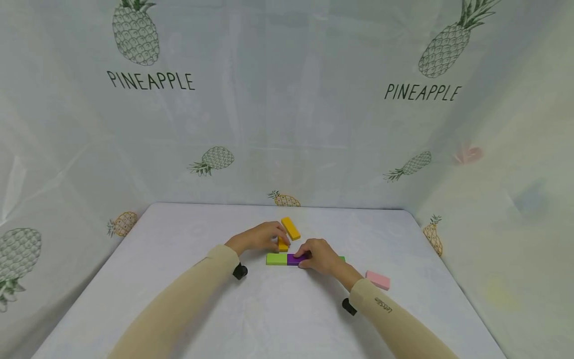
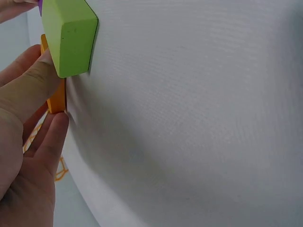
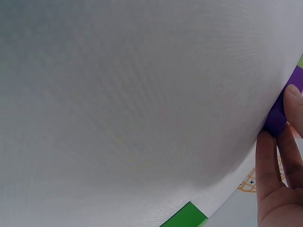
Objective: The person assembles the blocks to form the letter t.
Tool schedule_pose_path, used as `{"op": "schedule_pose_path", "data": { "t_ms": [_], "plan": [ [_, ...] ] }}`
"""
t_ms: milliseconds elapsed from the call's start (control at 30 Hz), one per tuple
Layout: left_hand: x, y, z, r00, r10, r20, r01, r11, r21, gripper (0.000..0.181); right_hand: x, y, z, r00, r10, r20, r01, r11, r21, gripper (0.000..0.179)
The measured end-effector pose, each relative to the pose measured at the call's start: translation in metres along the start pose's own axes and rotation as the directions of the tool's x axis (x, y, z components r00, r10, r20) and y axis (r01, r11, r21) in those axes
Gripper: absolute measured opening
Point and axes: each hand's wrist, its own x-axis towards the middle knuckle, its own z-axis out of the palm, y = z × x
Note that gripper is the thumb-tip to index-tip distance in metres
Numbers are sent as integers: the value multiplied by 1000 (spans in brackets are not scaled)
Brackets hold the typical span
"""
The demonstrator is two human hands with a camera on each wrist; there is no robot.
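Purple block (image 1: 293, 260) and orange block (image 2: 57, 99) are pinched by right hand (image 1: 321, 256) and left hand (image 1: 262, 236) respectively.

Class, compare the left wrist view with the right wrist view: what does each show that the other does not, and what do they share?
Only the left wrist view shows the left hand, pinching an orange block.

Only the right wrist view shows the dark green block, cut off by the bottom edge.

Both show the light green block, the purple block, part of the right hand and the white table.
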Motion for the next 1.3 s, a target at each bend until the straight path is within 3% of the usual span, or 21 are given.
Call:
{"op": "schedule_pose_path", "data": {
  "t_ms": [533,800,1300],
  "plan": [
    [-1,-6,-1,999,36,33,-36,999,-15,28,-1,-2,0,1000,-21,-13,21,1000,-5,18],
    [-2,-2,-2,998,58,-3,-58,998,-23,26,-2,-2,0,1000,-22,-9,22,1000,-2,18],
    [-2,0,-1,997,69,-15,-70,997,-40,24,-2,-4,0,1000,9,-5,-9,1000,5,18]
  ]
}}
